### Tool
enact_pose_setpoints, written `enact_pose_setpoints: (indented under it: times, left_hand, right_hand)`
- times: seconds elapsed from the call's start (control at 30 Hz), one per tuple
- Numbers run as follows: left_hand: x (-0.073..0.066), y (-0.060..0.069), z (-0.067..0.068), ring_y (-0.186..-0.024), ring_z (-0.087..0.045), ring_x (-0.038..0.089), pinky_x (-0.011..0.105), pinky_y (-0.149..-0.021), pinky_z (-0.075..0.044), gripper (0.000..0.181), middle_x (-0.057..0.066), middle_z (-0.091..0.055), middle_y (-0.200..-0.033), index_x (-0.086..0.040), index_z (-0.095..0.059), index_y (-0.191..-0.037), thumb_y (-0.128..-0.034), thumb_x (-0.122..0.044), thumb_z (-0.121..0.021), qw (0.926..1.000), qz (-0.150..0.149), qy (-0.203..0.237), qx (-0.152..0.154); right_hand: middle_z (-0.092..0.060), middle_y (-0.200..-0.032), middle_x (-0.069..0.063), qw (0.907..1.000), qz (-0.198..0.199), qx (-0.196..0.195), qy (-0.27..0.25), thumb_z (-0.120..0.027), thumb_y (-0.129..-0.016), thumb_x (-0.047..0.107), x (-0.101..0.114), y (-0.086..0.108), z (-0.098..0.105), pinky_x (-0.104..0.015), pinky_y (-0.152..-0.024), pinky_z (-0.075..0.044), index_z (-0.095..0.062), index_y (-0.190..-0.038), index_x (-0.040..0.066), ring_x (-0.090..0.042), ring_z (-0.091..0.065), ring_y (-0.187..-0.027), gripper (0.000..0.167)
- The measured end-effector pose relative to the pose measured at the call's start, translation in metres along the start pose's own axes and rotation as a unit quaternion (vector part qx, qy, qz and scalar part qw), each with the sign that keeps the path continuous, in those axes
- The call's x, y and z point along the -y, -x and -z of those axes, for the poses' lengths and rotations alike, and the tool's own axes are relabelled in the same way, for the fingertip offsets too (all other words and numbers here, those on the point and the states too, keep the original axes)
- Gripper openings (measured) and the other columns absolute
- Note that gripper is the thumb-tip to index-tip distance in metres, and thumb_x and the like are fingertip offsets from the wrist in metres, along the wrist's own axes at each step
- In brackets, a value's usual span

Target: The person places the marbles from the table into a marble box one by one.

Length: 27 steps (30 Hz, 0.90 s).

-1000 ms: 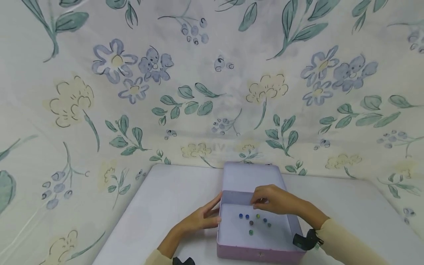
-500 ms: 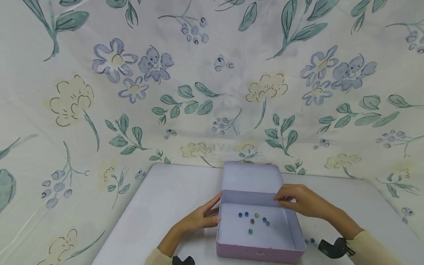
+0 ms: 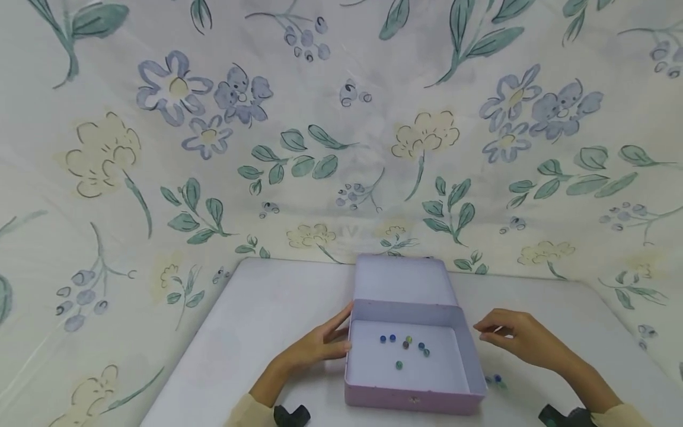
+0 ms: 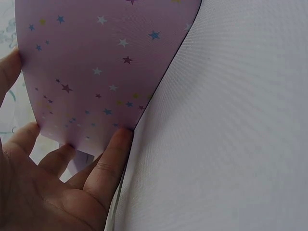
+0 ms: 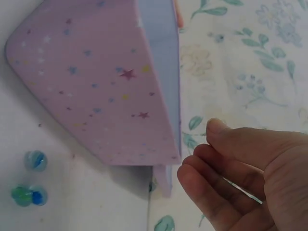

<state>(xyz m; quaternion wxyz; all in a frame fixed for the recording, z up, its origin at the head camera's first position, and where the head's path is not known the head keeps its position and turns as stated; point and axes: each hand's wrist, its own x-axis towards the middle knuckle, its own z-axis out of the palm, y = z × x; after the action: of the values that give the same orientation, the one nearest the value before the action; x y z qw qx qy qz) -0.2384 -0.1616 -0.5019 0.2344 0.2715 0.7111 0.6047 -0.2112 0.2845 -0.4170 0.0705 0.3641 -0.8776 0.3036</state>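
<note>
A pink tin box [image 3: 413, 402], its outside printed with stars, stands on the white table with its lid [image 3: 402, 279] folded back. Several glass marbles [image 3: 399, 365], blue, green and dark, lie scattered on its floor. My left hand [image 3: 315, 349] rests against the box's left side, its fingertips spread on the wall [image 4: 96, 72] in the left wrist view. Off the box's right side hovers my right hand [image 3: 525, 338], fingers loosely bent, with nothing visible between them. Below it, more marbles [image 3: 497, 378] lie on the table; the right wrist view shows a blue one [image 5: 36, 160].
The white table [image 3: 267, 308] extends to both sides of the box. Behind it hangs a pale cloth [image 3: 320, 196] with flowers and leaves. Dark wrist cameras [image 3: 291, 416] sit on both wrists.
My right hand has moved right, from above the inside of the box to beyond its right wall. The left hand stays against the box. The view has shifted slightly.
</note>
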Motion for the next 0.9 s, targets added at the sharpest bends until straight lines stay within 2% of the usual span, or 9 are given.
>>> enact_pose_setpoints:
  times: [0.2, 0.37, 0.5, 0.73, 0.9]
  left_hand:
    - [-0.001, -0.001, 0.003, -0.153, -0.017, 0.043, 0.053, -0.111, -0.044, 0.083, -0.008, -0.001, -0.170, -0.041, -0.010, -0.160, -0.0968, -0.038, -0.064, 0.9999, 0.001, -0.013, -0.006]
    - [0.000, 0.000, 0.002, -0.153, -0.014, 0.045, 0.051, -0.109, -0.047, 0.084, -0.005, 0.000, -0.170, -0.038, -0.009, -0.161, -0.0971, -0.037, -0.064, 1.0000, -0.005, -0.003, 0.002]
    - [0.000, 0.000, 0.002, -0.153, -0.014, 0.045, 0.051, -0.108, -0.047, 0.084, -0.006, 0.000, -0.170, -0.039, -0.009, -0.160, -0.0973, -0.037, -0.064, 1.0000, -0.003, -0.002, 0.003]
    - [-0.004, 0.002, 0.001, -0.153, -0.017, 0.043, 0.054, -0.110, -0.045, 0.083, -0.008, -0.001, -0.170, -0.041, -0.010, -0.160, -0.0965, -0.040, -0.064, 0.9999, 0.003, -0.013, -0.009]
    - [-0.001, 0.002, 0.001, -0.153, -0.013, 0.046, 0.051, -0.109, -0.047, 0.084, -0.004, 0.002, -0.170, -0.037, -0.008, -0.161, -0.0985, -0.033, -0.063, 1.0000, -0.005, 0.000, 0.003]
  right_hand:
    - [-0.073, -0.096, 0.005, 0.9998, -0.013, -0.004, -0.014, -0.073, -0.088, 0.004, -0.008, 0.014, -0.002, -0.021, -0.068, -0.059, -0.075, -0.102, 0.010, 0.003, -0.066, -0.086, 0.015]
    - [-0.074, -0.097, -0.003, 0.9983, -0.037, 0.021, -0.039, -0.071, -0.091, 0.007, -0.014, 0.027, -0.009, -0.021, -0.067, -0.058, -0.074, -0.103, 0.005, 0.004, -0.065, -0.088, 0.013]
    - [-0.074, -0.094, -0.005, 0.9982, -0.023, 0.037, -0.042, -0.072, -0.090, 0.006, -0.018, 0.032, -0.019, -0.021, -0.067, -0.058, -0.075, -0.103, 0.003, 0.003, -0.066, -0.086, 0.013]
    - [-0.073, -0.093, -0.002, 0.9964, -0.007, 0.067, -0.051, -0.073, -0.086, 0.002, -0.022, 0.033, -0.033, -0.021, -0.065, -0.058, -0.074, -0.098, 0.008, 0.003, -0.065, -0.085, 0.013]
    - [-0.072, -0.088, 0.002, 0.9961, 0.033, 0.069, -0.043, -0.075, -0.080, -0.008, -0.025, 0.039, -0.042, -0.020, -0.061, -0.056, -0.073, -0.094, 0.009, 0.000, -0.064, -0.077, 0.022]
